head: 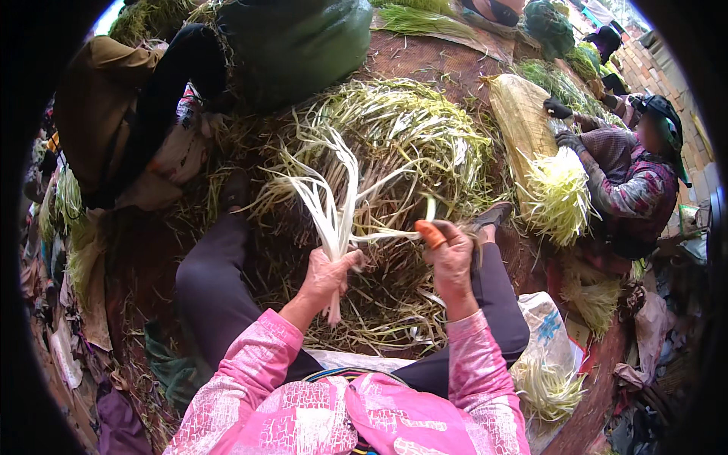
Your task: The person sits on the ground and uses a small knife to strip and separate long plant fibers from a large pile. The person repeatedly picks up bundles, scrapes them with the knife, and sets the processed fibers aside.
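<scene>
My left hand (328, 273) is closed around the lower stems of a small bunch of pale, leafy stalks (333, 213), their white ends poking out below the fist. To its right, my right hand (452, 253) has an orange covering (430, 234) on a finger or thumb and pinches a pale strand that runs left towards the bunch. A short light-green piece stands up at the fingertips. Beyond both hands, a large heap of yellow-green stalks (398, 114) lies between my legs, with loose trimmings nearer my lap.
A co-worker (631, 176) sits at the right by a tan sack (515, 125) and a bunch of pale stalks (560, 196). Another person (108, 108) is close at the upper left, beside a big green bag (296, 45). More stalks (546, 387) lie by a white sack (540, 318).
</scene>
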